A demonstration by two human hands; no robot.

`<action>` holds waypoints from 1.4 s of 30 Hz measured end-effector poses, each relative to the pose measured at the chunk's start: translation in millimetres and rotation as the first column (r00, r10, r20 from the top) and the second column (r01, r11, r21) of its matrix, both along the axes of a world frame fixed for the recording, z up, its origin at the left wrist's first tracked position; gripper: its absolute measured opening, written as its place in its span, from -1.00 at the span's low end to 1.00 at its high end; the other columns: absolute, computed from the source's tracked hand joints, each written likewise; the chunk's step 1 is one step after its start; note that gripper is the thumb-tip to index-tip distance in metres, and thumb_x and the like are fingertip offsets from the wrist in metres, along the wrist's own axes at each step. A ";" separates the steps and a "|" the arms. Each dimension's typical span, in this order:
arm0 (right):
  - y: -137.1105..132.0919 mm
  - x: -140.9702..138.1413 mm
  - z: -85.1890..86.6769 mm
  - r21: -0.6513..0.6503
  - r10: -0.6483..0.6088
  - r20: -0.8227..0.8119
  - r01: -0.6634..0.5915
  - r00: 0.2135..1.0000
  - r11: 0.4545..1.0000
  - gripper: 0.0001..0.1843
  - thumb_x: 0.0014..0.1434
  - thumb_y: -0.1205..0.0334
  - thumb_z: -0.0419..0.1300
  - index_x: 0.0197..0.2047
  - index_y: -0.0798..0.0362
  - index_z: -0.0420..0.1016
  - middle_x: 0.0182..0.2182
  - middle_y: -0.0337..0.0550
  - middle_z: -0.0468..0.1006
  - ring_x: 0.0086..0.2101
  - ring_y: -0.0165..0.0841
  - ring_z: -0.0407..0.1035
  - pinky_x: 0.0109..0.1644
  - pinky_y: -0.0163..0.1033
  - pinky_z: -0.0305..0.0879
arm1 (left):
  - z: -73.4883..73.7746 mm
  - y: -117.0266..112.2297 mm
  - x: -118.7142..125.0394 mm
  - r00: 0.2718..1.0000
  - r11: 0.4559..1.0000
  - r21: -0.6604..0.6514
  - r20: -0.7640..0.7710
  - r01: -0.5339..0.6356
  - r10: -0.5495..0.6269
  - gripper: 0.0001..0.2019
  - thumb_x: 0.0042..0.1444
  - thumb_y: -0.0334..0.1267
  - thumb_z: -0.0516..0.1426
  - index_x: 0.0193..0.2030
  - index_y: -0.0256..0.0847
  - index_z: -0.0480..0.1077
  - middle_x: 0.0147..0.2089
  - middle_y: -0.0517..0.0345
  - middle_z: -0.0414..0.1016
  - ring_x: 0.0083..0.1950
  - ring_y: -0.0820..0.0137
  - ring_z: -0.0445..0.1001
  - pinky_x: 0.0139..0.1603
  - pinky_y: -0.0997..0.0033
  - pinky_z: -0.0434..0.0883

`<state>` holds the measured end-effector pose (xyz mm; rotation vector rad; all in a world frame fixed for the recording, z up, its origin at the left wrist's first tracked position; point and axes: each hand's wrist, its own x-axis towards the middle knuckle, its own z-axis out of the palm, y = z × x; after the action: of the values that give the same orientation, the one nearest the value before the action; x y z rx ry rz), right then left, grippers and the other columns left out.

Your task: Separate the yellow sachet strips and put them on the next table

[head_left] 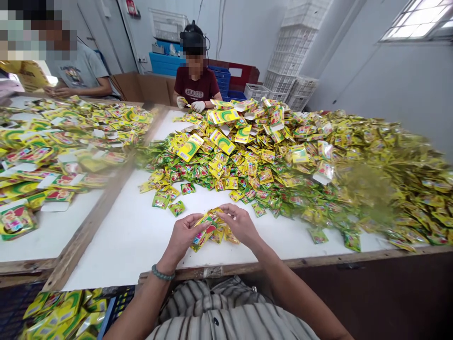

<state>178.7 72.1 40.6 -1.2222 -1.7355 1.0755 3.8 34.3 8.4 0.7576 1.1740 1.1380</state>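
Observation:
My left hand (pixel 183 234) and my right hand (pixel 241 225) meet over the near part of the white table (pixel 134 236). Together they grip a small bunch of yellow and green sachets (pixel 211 229), fingers curled round it from both sides. A green bead bracelet (pixel 163 273) circles my left wrist. Just beyond the hands lie a few loose sachets (pixel 176 208), and behind them rises a big heap of sachets (pixel 283 160) that covers most of the table.
A person in a dark red shirt (pixel 197 85) with white gloves sits at the far end. Another person (pixel 76 71) sits at the left table (pixel 53 231), which is also piled with sachets. A crate of sachets (pixel 60 314) stands at my lower left. White crates (pixel 293 52) are stacked at the back.

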 end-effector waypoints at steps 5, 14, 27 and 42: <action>3.3 2.4 0.5 0.026 -0.111 0.004 0.111 0.994 0.994 -0.81 0.11 0.07 0.21 -0.41 0.00 0.50 -0.41 -0.21 0.51 -0.33 -0.33 0.33 -0.19 -0.23 0.24 | -1.3 -0.5 -0.9 1.000 0.998 0.058 -0.006 -0.014 0.015 -0.57 -0.22 -0.15 0.40 -0.17 -0.25 0.52 -0.26 0.09 0.65 -0.33 0.32 0.59 -0.29 0.42 0.50; -4.1 -11.5 -10.0 0.114 -0.154 0.101 0.142 0.983 0.983 -0.84 0.05 0.06 0.32 -0.48 -0.08 0.59 -0.40 -0.17 0.57 -0.15 -0.19 0.32 0.11 0.03 0.04 | 4.5 -5.9 -4.2 0.995 0.998 -0.037 0.097 0.041 -0.037 -0.61 -0.23 -0.19 0.40 -0.21 -0.25 0.54 -0.32 0.10 0.65 -0.38 0.35 0.58 -0.34 0.44 0.49; -16.9 -21.5 -14.5 -0.112 0.025 0.106 -0.013 0.994 0.994 -0.80 -0.03 0.11 0.38 -0.27 -0.10 0.65 -0.14 -0.08 0.55 0.06 -0.16 0.29 0.10 -0.05 0.18 | 2.1 -18.0 -15.8 0.988 0.996 -0.073 0.143 -0.044 0.054 -0.62 -0.26 -0.18 0.41 -0.27 -0.30 0.54 -0.39 0.09 0.64 -0.43 0.38 0.57 -0.36 0.48 0.46; -27.7 -25.1 -8.6 -0.163 0.073 0.091 -0.057 0.993 0.985 -0.90 0.03 0.15 0.34 -0.32 -0.09 0.63 -0.10 -0.13 0.60 0.18 -0.10 0.22 0.27 0.12 -0.14 | 14.0 -19.7 -19.3 0.997 0.999 -0.012 0.073 0.032 -0.031 -0.51 -0.20 -0.17 0.38 -0.09 -0.26 0.46 -0.25 0.10 0.62 -0.30 0.38 0.54 -0.26 0.44 0.45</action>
<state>153.7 44.4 32.0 -1.3438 -1.8010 1.2326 -15.5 14.6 22.4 0.7162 1.1038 1.1213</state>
